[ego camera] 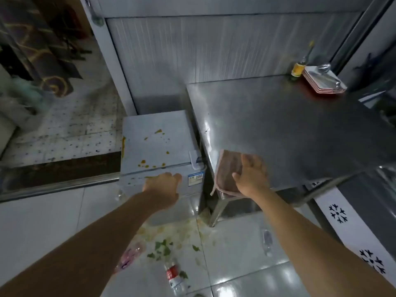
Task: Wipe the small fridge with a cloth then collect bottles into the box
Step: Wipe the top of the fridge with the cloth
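Floor, white tile (pixel 42 221): glossy, strewn with green leaf scraps and pale food spill (pixel 169 234) before the fridge.
Bottles on floor: one with red label (pixel 174 274), lying down; one with pink label (pixel 128 257), lying to its left; one clear (pixel 266 241), lying below the table edge.
Small fridge (pixel 158 144): white chest type, lid closed, orange-yellow stains on lid top and front edge; stands just beside the table's left side.
Steel table (pixel 289 129): bare brushed top; at far corner a stack of square plates (pixel 324 82) and a yellow-labelled bottle (pixel 299 68).
Walls: corrugated metal panel behind.
Cloth (pixel 228 170): brown, folded, at the table's near-left corner, one edge hanging over.
Right hand (pixel 250 174): fingers spread flat on the cloth, thumb at its near side.
Left hand (pixel 164 186): at the fridge's front upper edge, fingers loosely curled; whether it touches the fridge cannot be told.
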A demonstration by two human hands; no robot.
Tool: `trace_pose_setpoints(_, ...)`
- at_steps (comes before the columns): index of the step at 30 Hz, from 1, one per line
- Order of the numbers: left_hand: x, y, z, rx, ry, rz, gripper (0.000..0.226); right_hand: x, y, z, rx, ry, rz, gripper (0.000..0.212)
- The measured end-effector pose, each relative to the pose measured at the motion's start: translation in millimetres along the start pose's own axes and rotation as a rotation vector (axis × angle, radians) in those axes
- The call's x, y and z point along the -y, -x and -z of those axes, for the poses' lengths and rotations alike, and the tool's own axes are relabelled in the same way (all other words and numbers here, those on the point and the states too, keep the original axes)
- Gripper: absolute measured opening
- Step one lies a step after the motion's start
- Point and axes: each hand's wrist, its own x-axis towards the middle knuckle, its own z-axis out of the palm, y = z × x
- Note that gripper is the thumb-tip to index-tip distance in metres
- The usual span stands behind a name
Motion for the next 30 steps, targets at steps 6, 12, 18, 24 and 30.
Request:
trace_pose_setpoints(6,-3,-43,-17,0.013,0.003,0.008,0.042,-12,-27,-26,-0.031,0.087,-0.003,0.062)
trace_pose_setpoints(12,4,-55,-25,0.032,0.037,0.02,0.041,-8,-31,-37,-0.205,-0.12,0.124,0.025)
trace_pose_setpoints(18,22,-49,-5,0.033,0.069,0.043,0.039,15,-42,-24,-0.124,-0.118,0.13,0.027)
trace_pose_setpoints(24,66,-43,26,-0.008,0.095,0.016,0.039,81,-39,-10,-0.128,-0.088,0.217,0.028)
trace_pose_setpoints(30,128,-58,47,0.014,0.087,-0.083,0.041,143,-33,-9,-0.139,-0.069,0.166,0.03)
